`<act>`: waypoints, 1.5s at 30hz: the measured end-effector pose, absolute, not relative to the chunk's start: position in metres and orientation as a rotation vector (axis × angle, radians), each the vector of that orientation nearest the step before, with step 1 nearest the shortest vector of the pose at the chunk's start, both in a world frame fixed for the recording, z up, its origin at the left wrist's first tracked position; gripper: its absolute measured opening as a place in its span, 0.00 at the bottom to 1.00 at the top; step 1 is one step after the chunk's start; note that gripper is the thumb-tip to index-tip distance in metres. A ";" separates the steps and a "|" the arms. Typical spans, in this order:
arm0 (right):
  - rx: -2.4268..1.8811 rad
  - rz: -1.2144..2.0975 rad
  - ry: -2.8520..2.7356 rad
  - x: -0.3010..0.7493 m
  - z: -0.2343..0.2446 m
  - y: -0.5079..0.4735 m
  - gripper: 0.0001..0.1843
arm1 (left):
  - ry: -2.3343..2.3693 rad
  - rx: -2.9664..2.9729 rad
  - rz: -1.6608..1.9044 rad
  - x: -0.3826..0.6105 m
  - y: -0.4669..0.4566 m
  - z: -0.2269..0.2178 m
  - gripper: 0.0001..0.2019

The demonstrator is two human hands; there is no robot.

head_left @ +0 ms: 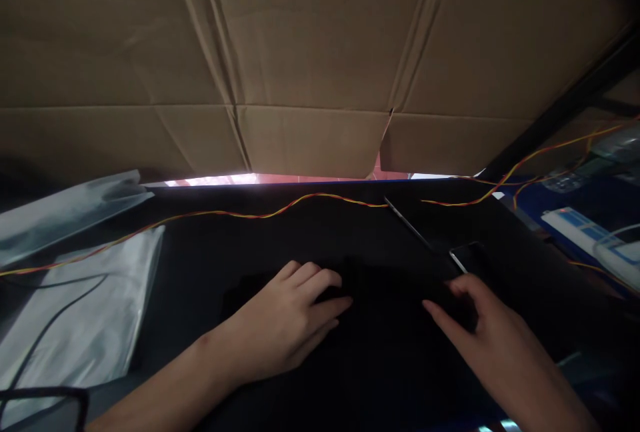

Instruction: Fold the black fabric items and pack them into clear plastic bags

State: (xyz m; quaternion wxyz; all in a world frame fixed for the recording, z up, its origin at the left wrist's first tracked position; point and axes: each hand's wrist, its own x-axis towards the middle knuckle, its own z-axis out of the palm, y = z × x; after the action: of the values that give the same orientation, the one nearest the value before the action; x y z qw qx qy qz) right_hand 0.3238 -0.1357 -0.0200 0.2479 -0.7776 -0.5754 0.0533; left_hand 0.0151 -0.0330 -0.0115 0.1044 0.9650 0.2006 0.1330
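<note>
My left hand [300,312] lies palm down over the dark tabletop, its fingers bent and close together around something too dark to make out. A very dark patch [385,285] spans the space between my two hands; its outline blends into the black surface. On the right, my right hand [480,325] is curved, with thumb and forefinger apart and the other fingers hidden. Just beyond it is a phone [467,257] with a shiny edge. Farther off, a thin, flat dark device [413,222] rests on the table.
A twisted red and yellow wire [273,215] crosses the table [210,245]. Clear plastic bags [100,312] and a black cable [55,332] are at left. A cardboard sheet [310,52] stands behind. At right are a white and blue box [590,239] and a plastic bottle [613,149].
</note>
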 end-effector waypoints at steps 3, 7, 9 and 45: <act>-2.070 0.157 -1.565 0.302 0.003 -0.128 0.13 | 0.538 2.819 0.464 0.014 -0.036 -0.011 0.18; -1.776 -0.006 -1.782 0.251 0.025 -0.119 0.08 | 0.627 2.743 0.514 0.012 -0.033 -0.011 0.13; -1.673 0.002 -1.928 0.221 0.026 -0.113 0.12 | 0.748 2.735 0.520 0.011 -0.030 -0.012 0.05; -1.919 0.017 -1.754 0.233 0.014 -0.102 0.12 | 0.824 2.387 1.055 -0.014 -0.011 0.007 0.10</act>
State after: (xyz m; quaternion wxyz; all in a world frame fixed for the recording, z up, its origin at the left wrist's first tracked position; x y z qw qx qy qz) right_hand 0.2331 -0.1020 0.0142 0.2674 -0.7112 -0.6502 0.0065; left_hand -0.0138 -0.0107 0.0072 0.2009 0.8545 0.2948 0.3777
